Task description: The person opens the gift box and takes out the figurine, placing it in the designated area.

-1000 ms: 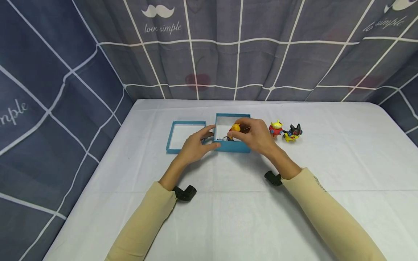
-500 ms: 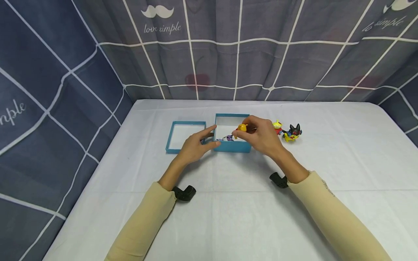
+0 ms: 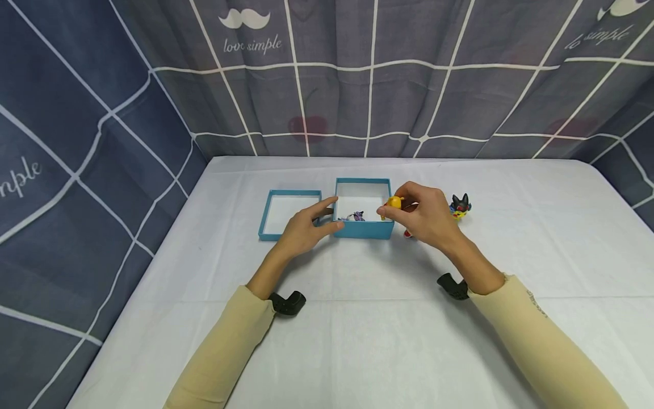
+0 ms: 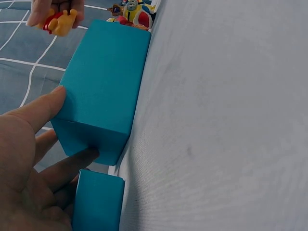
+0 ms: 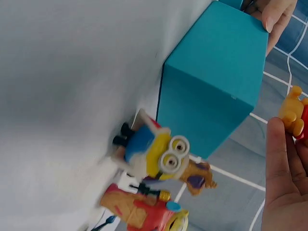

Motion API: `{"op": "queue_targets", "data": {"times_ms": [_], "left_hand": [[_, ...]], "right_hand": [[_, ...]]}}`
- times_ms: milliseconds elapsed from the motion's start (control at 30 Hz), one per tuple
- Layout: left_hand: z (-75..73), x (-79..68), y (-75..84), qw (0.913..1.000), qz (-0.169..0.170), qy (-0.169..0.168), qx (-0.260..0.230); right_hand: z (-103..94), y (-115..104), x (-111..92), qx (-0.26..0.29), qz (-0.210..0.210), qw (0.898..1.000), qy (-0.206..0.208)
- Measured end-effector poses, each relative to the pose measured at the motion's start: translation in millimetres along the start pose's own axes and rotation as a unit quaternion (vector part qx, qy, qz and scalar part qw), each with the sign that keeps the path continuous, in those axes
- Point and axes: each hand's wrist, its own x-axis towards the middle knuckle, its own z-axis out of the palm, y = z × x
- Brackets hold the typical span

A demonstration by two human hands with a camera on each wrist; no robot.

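My right hand (image 3: 423, 215) pinches a small yellow bear figurine (image 3: 394, 202) in a red top, raised by the right side of an open blue box (image 3: 364, 230). In the left wrist view the bear figurine (image 4: 61, 23) shows above the box's far end. My left hand (image 3: 306, 228) touches the left side of the box with its thumb and extended fingers. A small purple-and-white figure (image 3: 356, 216) lies inside the box. In the right wrist view a goggled yellow figure (image 5: 159, 151) in blue stands right beside the box. My right hand mostly hides it in the head view.
A shallow blue lid (image 3: 264, 218) lies left of the box. To the right stands a black-eared yellow figure (image 3: 460, 205). A red figure with a yellow-green head (image 5: 166, 216) appears in the right wrist view. A gridded curtain (image 3: 337, 102) hangs behind the white-covered table (image 3: 357, 341).
My right hand has lifted the bear figurine from inside the box and moved right to its right edge, now covering the red figure. My left hand has stayed at the box.
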Motion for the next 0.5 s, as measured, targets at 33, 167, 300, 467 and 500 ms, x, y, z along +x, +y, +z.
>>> {"op": "queue_targets", "data": {"times_ms": [33,167,300,467,500], "left_hand": [[0.0,-0.1,-0.2,1.0000,0.002,0.000,0.000],[-0.3,-0.8,-0.6,1.0000,0.005,-0.001,0.000],[-0.3,-1.2,-0.9,1.0000,0.000,0.000,-0.001],[0.6,-0.9,-2.4,1.0000,-0.003,0.003,-0.003],[0.8,-0.8,-2.6,1.0000,-0.004,0.003,-0.003]], "right_hand": [[-1.6,1,-1,0.000,-0.002,1.000,0.001],[-8.5,3,-7,-0.008,-0.002,1.000,0.009],[-16.1,5,-12,-0.014,-0.001,1.000,0.018],[-26.7,10,-20,-0.017,0.001,1.000,0.024],[-28.5,11,-21,-0.019,0.003,1.000,0.025]]}}
